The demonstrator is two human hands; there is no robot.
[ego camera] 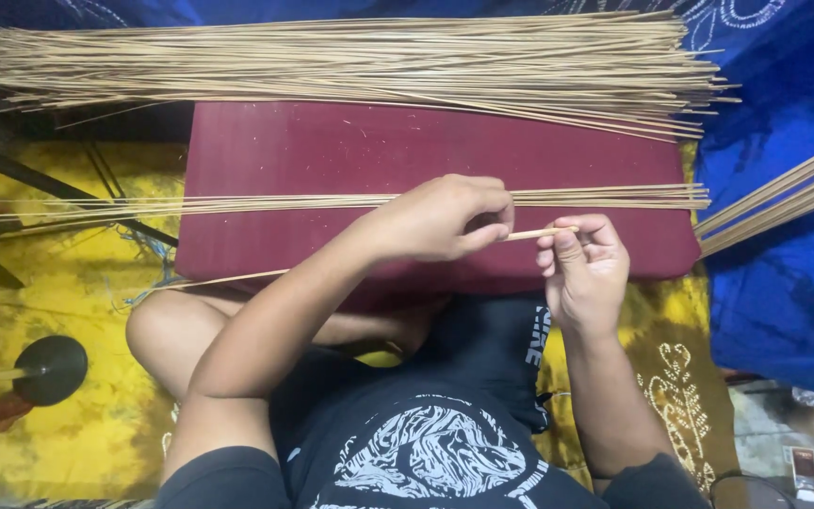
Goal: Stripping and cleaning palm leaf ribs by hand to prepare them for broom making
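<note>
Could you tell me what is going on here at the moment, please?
A person sitting on the floor holds one thin stick between both hands: the left hand pinches it from above, the right hand grips its end. They work over a maroon cushion. A small row of similar sticks lies across the cushion, and a large bundle lies along its far edge, on blue cloth.

Matt bamboo sticks (350,66) on smooth maroon board (332,155).
</note>
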